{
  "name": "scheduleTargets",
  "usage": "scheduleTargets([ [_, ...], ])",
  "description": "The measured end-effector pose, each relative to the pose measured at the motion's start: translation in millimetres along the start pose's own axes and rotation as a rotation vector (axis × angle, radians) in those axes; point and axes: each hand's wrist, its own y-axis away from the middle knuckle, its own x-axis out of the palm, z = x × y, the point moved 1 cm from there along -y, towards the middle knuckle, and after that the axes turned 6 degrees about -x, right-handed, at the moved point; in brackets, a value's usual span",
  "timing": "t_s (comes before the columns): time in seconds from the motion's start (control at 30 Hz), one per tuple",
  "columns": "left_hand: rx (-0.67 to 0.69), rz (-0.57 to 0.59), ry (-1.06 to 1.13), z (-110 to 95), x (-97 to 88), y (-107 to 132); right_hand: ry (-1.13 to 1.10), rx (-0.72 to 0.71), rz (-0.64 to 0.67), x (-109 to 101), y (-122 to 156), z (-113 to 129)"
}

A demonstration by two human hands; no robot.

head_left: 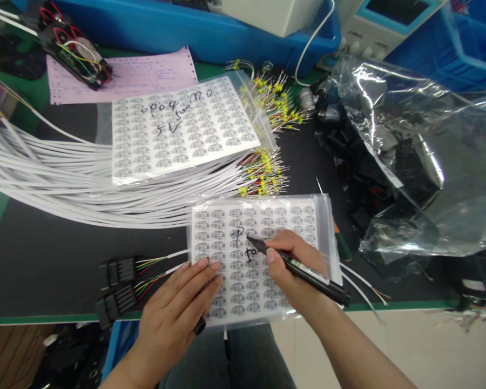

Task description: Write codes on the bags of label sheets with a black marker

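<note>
My right hand (291,267) grips a black marker pen (303,270), its tip touching a clear bag of printed label sheets (253,259) at the table's front edge. Handwritten marks show by the tip. My left hand (178,310) lies on the bag's lower left corner, fingers pressed down on it, with a small black cap (200,326) tucked under the hand. Two black connectors (119,286) with coloured wires lie just left of this hand.
A second labelled bag (178,129) rests on a bundle of white cables (65,183) with coloured wire ends (263,173). A crumpled plastic bag of black parts (413,162) fills the right. A pink paper (125,75) and blue bins (186,27) sit behind.
</note>
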Motion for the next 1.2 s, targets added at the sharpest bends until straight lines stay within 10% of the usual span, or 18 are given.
scheduleTargets([
  [1.2,-0.016,-0.01,-0.01,-1.7,-0.5,-1.2,-0.025,0.041,0.031,-12.3,2.1,-12.5],
])
